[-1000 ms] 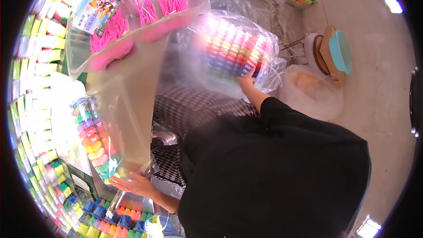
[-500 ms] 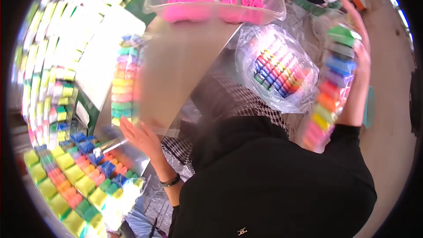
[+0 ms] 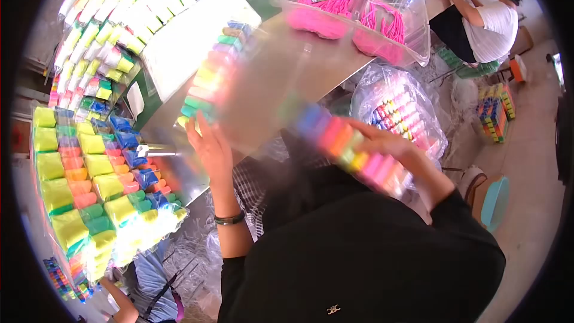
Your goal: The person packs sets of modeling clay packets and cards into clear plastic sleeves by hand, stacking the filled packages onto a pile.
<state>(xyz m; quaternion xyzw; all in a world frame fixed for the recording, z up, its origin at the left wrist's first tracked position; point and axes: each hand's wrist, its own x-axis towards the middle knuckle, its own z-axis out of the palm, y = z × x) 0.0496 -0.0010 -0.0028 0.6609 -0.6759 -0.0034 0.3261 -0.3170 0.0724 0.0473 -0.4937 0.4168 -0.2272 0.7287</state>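
My right hand (image 3: 382, 140) grips a long clear pack of colored blocks (image 3: 347, 143), blurred by motion and tilted over the table's near edge. A second row of colored blocks (image 3: 209, 78) in clear film lies on the brown table (image 3: 269, 78). At that row's near end is my left hand (image 3: 209, 146), its fingers apart and touching or just above the film. Beyond my right hand, a clear bag of many colored packs (image 3: 400, 107) rests beside the table.
A clear bin (image 3: 421, 42) of pink strands stands at the table's far side. Stacked yellow and multicolored packs (image 3: 89, 173) fill the left. A co-worker (image 3: 490, 24) sits at the upper right; another person's arm (image 3: 119, 302) shows at the lower left. A turquoise basin (image 3: 495, 203) is at right.
My right hand went from the clear bag, lifted a long pack out to the right, and brought it left toward the table. My left hand stayed by the row. The view turned.
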